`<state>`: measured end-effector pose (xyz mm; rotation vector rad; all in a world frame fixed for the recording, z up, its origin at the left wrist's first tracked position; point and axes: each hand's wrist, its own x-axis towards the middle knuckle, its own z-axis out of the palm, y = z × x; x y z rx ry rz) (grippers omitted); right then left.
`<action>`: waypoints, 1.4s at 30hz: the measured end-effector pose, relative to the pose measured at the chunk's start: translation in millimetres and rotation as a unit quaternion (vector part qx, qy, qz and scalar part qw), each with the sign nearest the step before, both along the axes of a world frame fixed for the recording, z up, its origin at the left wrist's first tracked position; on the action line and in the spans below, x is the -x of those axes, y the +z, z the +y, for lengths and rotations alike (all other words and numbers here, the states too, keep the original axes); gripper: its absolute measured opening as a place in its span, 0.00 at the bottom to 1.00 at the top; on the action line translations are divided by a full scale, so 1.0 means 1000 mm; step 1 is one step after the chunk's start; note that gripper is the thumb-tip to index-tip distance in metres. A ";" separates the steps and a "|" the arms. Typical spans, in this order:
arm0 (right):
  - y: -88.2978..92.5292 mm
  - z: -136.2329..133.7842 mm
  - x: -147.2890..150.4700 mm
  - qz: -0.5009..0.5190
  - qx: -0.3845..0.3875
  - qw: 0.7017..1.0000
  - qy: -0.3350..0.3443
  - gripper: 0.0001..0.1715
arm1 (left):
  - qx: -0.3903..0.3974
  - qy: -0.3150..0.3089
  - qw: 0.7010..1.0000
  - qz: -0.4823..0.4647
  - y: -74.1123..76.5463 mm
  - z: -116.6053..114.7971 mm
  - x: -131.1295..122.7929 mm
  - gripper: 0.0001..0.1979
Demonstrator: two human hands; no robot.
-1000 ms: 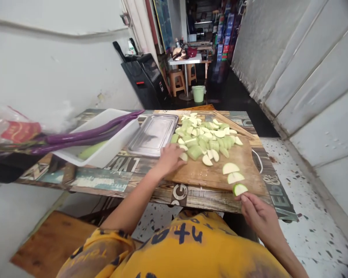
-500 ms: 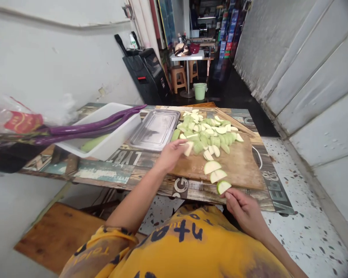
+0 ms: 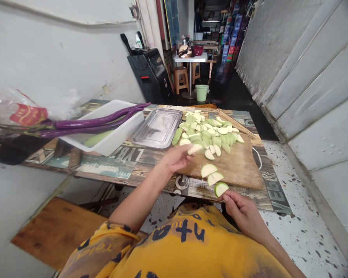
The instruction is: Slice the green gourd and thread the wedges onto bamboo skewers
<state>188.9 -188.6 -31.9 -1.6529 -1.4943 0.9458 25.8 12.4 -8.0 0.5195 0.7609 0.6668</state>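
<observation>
My left hand (image 3: 178, 157) pinches a pale slice (image 3: 194, 149) over the left part of the wooden cutting board (image 3: 237, 166). Fingers of my right hand (image 3: 237, 206) hold a green-rimmed half-round slice (image 3: 221, 189) at the board's near edge. Just beyond that slice, two more half-round slices (image 3: 215, 178) lie in a line. Farther back on the board is a heap of pale green slices (image 3: 208, 133), with a few loose ones at its near side.
A metal tray (image 3: 158, 127) lies left of the board. Beside it stands a white bin (image 3: 104, 144) with long purple eggplants (image 3: 98, 120) across it. A plastic bag (image 3: 29, 112) is at far left. Bundled sticks (image 3: 237, 122) lie behind the board.
My left hand has moved slightly right with its slice, now tilted flatter. The view has shifted slightly. My right hand still holds the green-rimmed slice.
</observation>
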 end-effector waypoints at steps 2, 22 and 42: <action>0.000 0.001 -0.001 0.003 0.000 1.000 0.002 0.19 | -0.011 0.007 1.000 0.004 0.000 0.000 -0.002 0.03; -0.001 0.003 -0.004 0.023 0.004 1.000 -0.015 0.19 | -0.039 -0.009 0.999 -0.010 0.004 0.001 -0.012 0.00; -0.002 0.003 -0.001 0.041 0.011 0.999 -0.023 0.19 | -0.097 -0.008 0.995 0.017 0.008 -0.005 -0.015 0.01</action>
